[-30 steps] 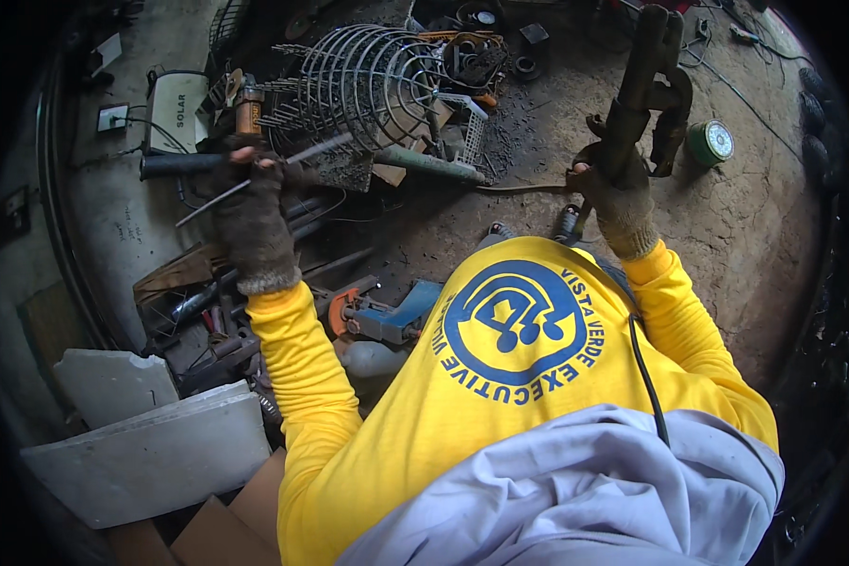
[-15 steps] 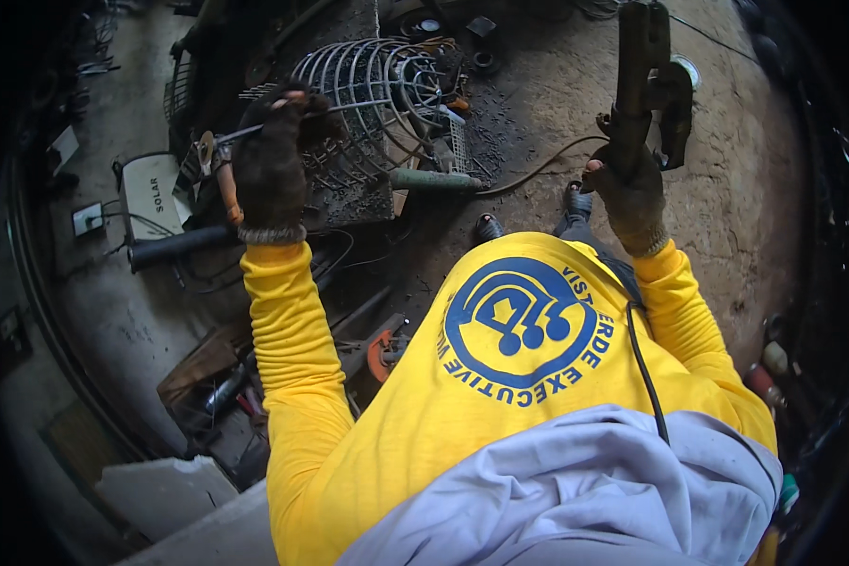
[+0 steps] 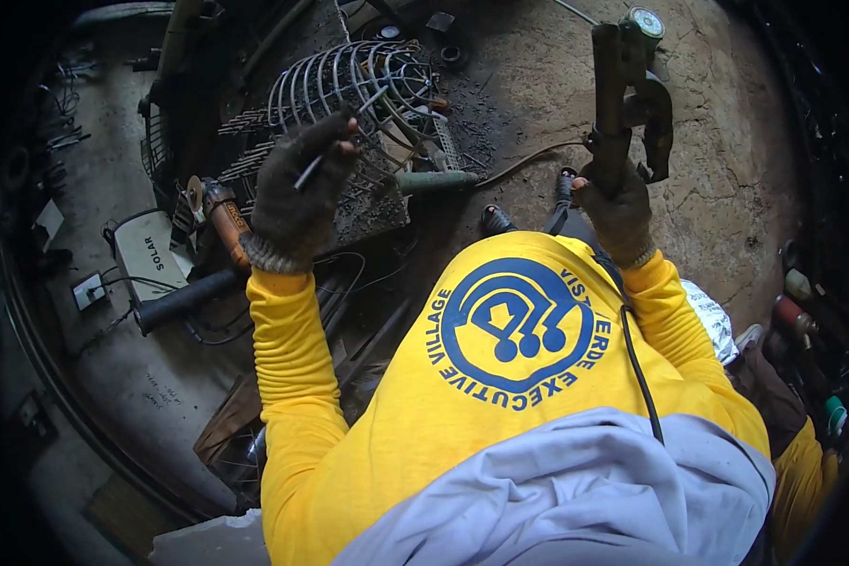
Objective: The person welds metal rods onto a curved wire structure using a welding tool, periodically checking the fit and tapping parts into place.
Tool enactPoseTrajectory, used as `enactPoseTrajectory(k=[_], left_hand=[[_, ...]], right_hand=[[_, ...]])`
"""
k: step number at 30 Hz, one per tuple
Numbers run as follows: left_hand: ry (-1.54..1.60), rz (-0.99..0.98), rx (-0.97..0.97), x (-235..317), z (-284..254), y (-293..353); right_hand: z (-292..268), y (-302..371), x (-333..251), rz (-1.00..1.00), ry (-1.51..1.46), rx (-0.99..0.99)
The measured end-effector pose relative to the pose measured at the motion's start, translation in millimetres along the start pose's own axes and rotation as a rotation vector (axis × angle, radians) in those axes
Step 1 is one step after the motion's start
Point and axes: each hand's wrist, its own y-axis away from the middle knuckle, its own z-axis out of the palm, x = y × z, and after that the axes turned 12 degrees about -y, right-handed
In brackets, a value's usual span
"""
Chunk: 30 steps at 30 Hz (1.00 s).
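Note:
My left hand (image 3: 297, 193), in a dark fingerless glove, is closed around a thin metal rod (image 3: 374, 97). The rod slants up to the right, its lower end poking out beneath the fingers. Beyond that hand, a cage of curved metal bars (image 3: 335, 75) rests on a gritty dark work surface (image 3: 373, 219). My right hand (image 3: 619, 215), gloved too, grips the lower part of a dark heavy clamp-like tool (image 3: 610, 104). The tool stands upright, with a hooked, C-shaped piece on its right side. Its exact kind is unclear.
An orange angle grinder (image 3: 224, 222) lies left of my left hand, beside a white box (image 3: 148, 247) with cables. A green cylinder (image 3: 436, 181) sits by the cage. A cable (image 3: 528, 162) crosses the floor. At lower right, brown cloth (image 3: 769, 391) and a shoe (image 3: 749, 338) suggest another person.
The rod in my left hand has turned from nearly level to a steeper slant. That hand sits slightly lower and further right. The view has shifted, showing more at lower right; my right hand keeps its tool.

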Motion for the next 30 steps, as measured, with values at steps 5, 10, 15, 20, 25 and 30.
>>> enactPoseTrajectory(k=[5, 10, 15, 20, 25, 30], left_hand=[[0.473, -0.212, 0.0, -6.3, 0.1, 9.8], [0.679, -0.175, -0.151, 7.6, -14.1, 6.8], [0.176, -0.437, -0.309, 44.6, -36.2, -10.3], [-0.762, -0.152, -0.411, 86.9, -29.0, -44.5], [-1.305, -0.313, -0.51, 108.2, -0.1, -62.4], [-1.278, -0.179, -0.435, 85.8, 2.5, -53.4]], right_hand=[[-2.5, -11.1, -2.5, 0.099, -0.047, 0.008], [-17.4, -25.0, 1.3, 0.09, 0.066, -0.052], [-21.6, -37.4, -0.7, 0.126, -0.019, -0.097], [-28.3, -53.7, 3.0, 0.14, -0.037, -0.106], [-30.6, -67.7, -2.5, 0.162, -0.014, -0.156], [-33.2, -82.2, -2.5, 0.041, 0.054, -0.176]])
